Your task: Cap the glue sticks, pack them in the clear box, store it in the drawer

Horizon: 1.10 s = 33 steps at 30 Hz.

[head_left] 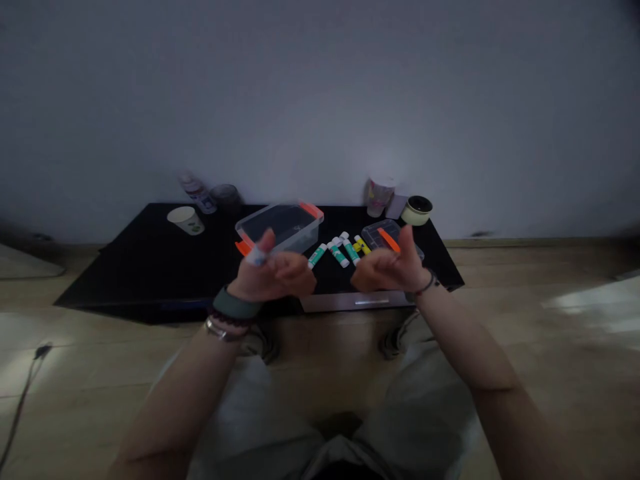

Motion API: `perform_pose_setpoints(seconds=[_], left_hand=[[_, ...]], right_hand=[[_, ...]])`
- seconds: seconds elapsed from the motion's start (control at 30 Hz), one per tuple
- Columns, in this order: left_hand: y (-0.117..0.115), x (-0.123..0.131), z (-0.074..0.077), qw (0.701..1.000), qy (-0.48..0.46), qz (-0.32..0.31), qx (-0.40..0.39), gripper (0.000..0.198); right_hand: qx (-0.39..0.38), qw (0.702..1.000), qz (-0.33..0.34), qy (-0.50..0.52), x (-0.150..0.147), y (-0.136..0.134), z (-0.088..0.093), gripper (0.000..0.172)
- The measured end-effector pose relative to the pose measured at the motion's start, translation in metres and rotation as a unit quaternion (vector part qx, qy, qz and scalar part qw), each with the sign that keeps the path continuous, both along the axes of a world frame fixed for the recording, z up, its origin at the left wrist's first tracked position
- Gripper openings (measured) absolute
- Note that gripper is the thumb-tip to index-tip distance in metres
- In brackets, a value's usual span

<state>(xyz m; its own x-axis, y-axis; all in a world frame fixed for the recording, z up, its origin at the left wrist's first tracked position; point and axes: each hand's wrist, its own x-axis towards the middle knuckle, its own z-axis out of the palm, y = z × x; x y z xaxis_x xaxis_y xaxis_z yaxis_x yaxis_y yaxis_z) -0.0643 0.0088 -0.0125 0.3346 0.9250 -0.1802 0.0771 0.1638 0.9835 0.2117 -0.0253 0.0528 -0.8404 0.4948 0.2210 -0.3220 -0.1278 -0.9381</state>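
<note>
Both hands are raised over the front of the black table, apart from each other. My left hand [275,272] has its thumb up and its fingers curled in, with no object visible in them. A whitish wrap or patch, blurred, lies around its thumb. Behind it stands a clear plastic box [305,239] with orange latches. My right hand [387,268] likewise points its thumb up over curled fingers, nothing visible inside. Between the hands lie several green-and-white glue sticks [339,254] and a yellow item [362,245]. A clear lid-like case [374,235] with an orange strip [389,240] is partly hidden behind my right hand.
On the black table [125,267] stand a paper cup [188,221], a spray-like bottle [199,195] and a dark bowl or cup [227,199] at left. At right are a patterned cup [380,197] and a pale round tin [417,212]. A wall rises behind.
</note>
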Motion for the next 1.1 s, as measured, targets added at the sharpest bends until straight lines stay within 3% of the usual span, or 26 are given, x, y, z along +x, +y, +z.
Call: perform_pose_setpoints(seconds=[0.07,0.17,0.23,0.37,0.47,0.6,1.1], left_hand=[[0.020,0.007,0.018,0.997,-0.063,0.000,-0.037,0.079],[0.046,0.029,0.028,0.985,-0.152,-0.012,-0.085,0.077],[0.055,0.043,0.019,0.968,-0.209,-0.046,-0.134,0.074],[0.056,0.053,-0.018,0.931,-0.267,-0.095,-0.230,0.073],[0.053,0.049,-0.039,0.918,-0.276,-0.097,-0.267,0.073],[0.054,0.046,-0.049,0.910,-0.286,-0.093,-0.285,0.072],[0.056,0.046,-0.049,0.920,-0.267,-0.110,-0.266,0.073]], right_hand=[[-0.048,0.997,-0.053,0.013,0.004,0.025,0.005,0.081],[-0.137,0.983,-0.125,-0.014,0.007,0.060,-0.016,0.076],[-0.188,0.970,-0.151,-0.039,0.009,0.075,-0.040,0.074],[-0.279,0.940,-0.171,-0.096,0.013,0.082,-0.090,0.074],[-0.311,0.929,-0.168,-0.106,0.016,0.078,-0.111,0.076],[-0.321,0.929,-0.160,-0.092,0.016,0.076,-0.115,0.077],[-0.304,0.932,-0.174,-0.091,0.013,0.077,-0.111,0.076]])
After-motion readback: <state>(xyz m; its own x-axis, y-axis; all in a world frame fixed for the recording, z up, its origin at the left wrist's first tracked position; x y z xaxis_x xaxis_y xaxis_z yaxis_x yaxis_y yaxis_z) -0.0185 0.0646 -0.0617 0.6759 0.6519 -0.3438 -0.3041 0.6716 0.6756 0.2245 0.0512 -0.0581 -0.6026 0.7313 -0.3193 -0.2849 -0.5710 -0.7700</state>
